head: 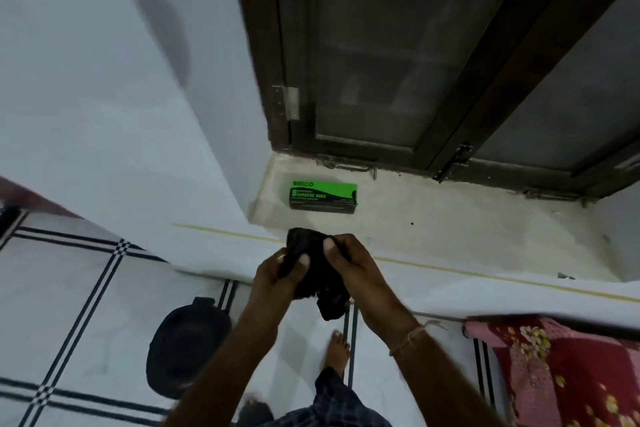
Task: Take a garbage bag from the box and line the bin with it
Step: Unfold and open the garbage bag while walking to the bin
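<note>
A green and black garbage bag box [323,196] lies on the pale window sill, close to the wall corner. Just below the sill, both my hands hold a folded black garbage bag [306,244] between them. My left hand [277,279] grips its left side with the thumb on top. My right hand [349,270] pinches its right edge. A bunched part of the bag hangs down under my hands. On the floor to the lower left stands a black round bin [185,345], seen from above.
A dark wooden window frame [277,45] with a hinge rises behind the sill [450,229]. White floor tiles with dark lines lie below. A red floral cloth [568,374] sits at lower right. My bare foot [337,354] stands next to the bin.
</note>
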{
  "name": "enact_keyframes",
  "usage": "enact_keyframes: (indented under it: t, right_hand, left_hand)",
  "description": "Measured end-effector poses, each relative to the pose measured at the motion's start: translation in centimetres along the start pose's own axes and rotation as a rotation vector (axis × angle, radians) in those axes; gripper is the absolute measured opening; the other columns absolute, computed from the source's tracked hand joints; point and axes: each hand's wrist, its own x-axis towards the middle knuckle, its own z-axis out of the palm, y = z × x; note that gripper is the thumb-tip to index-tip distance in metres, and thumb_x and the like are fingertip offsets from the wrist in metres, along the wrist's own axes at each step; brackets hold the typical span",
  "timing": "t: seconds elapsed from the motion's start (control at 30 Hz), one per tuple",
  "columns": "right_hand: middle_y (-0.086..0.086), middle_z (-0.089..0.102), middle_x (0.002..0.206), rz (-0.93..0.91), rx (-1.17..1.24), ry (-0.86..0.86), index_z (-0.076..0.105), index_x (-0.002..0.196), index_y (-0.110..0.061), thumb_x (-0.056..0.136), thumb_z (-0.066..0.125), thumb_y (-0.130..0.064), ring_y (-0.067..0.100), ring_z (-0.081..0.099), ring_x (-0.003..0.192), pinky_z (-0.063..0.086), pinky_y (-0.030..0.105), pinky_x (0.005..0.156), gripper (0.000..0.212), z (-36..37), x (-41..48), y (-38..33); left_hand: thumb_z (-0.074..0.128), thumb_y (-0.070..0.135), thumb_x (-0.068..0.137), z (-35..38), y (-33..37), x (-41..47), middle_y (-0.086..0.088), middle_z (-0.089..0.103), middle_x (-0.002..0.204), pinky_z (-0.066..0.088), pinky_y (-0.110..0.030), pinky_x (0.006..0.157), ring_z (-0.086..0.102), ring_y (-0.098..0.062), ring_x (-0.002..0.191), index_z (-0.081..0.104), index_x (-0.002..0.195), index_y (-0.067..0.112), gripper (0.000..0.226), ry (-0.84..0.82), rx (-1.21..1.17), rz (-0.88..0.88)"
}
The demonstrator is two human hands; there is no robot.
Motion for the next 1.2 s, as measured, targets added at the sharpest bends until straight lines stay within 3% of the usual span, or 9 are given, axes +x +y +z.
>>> enact_keyframes:
  t: [0.17,0.3,0.4,0.57,0.67,0.8,1.0,1.07,1.2]
  right_hand:
    - [0.011,0.074,0.099,0.008,-0.133,0.020,0.069,0.098,-0.009,0.099,0.065,-0.028,0.030,0.071,0.097,0.058,0.046,0.088,0.020,6.4,-2.9,2.1]
    - [0.008,0.073,0.097,-0.022,-0.203,-0.016,0.070,0.095,-0.011,0.097,0.065,-0.028,0.025,0.070,0.094,0.056,0.040,0.085,0.018,15.2,-6.9,4.3]
    - [0.013,0.073,0.098,0.030,-0.106,-0.021,0.069,0.101,-0.003,0.097,0.068,-0.027,0.020,0.070,0.089,0.058,0.031,0.079,0.024,21.5,-11.0,5.3]
    - [0.022,0.075,0.101,0.159,-0.049,-0.136,0.073,0.103,-0.001,0.093,0.074,-0.020,0.019,0.071,0.087,0.060,0.029,0.080,0.021,29.6,-19.8,6.6]
    - [0.019,0.077,0.104,0.189,-0.085,-0.161,0.077,0.101,-0.008,0.088,0.078,-0.018,0.020,0.073,0.091,0.060,0.033,0.085,0.016,32.8,-23.5,6.7]
    - [0.010,0.078,0.105,0.150,-0.069,-0.237,0.077,0.108,-0.010,0.087,0.079,-0.013,0.018,0.073,0.094,0.060,0.029,0.082,0.021,35.4,-26.5,6.3]
    - [0.004,0.077,0.087,0.182,-0.156,-0.276,0.074,0.105,-0.004,0.086,0.079,-0.010,0.013,0.073,0.078,0.056,0.020,0.065,0.020,36.4,-31.1,7.6]
    - [0.005,0.076,0.089,0.162,-0.031,-0.262,0.073,0.110,-0.002,0.090,0.074,-0.005,0.014,0.073,0.080,0.056,0.021,0.066,0.020,36.6,-32.3,8.2]
    - [0.003,0.077,0.097,0.052,-0.043,-0.359,0.072,0.115,-0.004,0.095,0.066,-0.002,0.011,0.072,0.090,0.056,0.021,0.075,0.021,38.1,-33.9,7.0]
  left_hand:
    - [0.044,0.015,0.107,-8.4,-2.8,-3.2,-0.007,0.078,0.091,0.059,-0.033,0.065,0.072,-0.030,0.091,0.067,0.110,0.007,0.024,0.139,-0.336,-0.101]
    - [0.063,0.061,0.091,-16.0,-4.6,-8.9,-0.008,0.064,0.075,0.044,-0.037,0.063,0.058,-0.023,0.068,0.065,0.085,0.013,0.049,-0.039,-0.122,-0.128]
    - [0.070,0.034,0.094,-22.5,-6.7,-13.4,-0.011,0.080,0.088,0.060,-0.030,0.066,0.077,-0.024,0.081,0.074,0.103,0.003,0.032,0.024,-0.016,-0.139]
    - [0.051,0.020,0.105,-34.4,-9.2,-21.0,-0.026,0.071,0.115,0.061,-0.032,0.062,0.072,-0.031,0.092,0.066,0.115,-0.002,0.029,0.212,-0.426,-0.309]
    - [0.056,0.036,0.102,-38.5,-10.0,-25.0,-0.021,0.072,0.118,0.059,-0.040,0.080,0.070,-0.032,0.102,0.070,0.107,0.006,0.033,0.204,-0.501,-0.310]
    - [0.079,0.039,0.084,-41.7,-11.0,-28.7,-0.012,0.080,0.099,0.058,-0.036,0.084,0.075,-0.029,0.101,0.078,0.102,0.009,0.035,0.165,-0.085,-0.225]
    - [0.072,0.033,0.091,-44.3,-11.8,-32.0,-0.012,0.072,0.106,0.057,-0.038,0.087,0.069,-0.027,0.099,0.070,0.110,0.001,0.037,0.499,-0.444,-0.181]
    - [0.076,0.041,0.086,-45.4,-12.9,-32.9,-0.014,0.073,0.110,0.056,-0.044,0.094,0.070,-0.032,0.105,0.069,0.115,0.001,0.050,0.500,-0.296,-0.177]
    - [0.065,0.077,0.071,-46.0,-13.3,-35.2,-0.004,0.057,0.145,0.044,-0.049,0.111,0.052,-0.024,0.135,0.047,0.143,0.022,0.093,0.433,0.546,0.097]
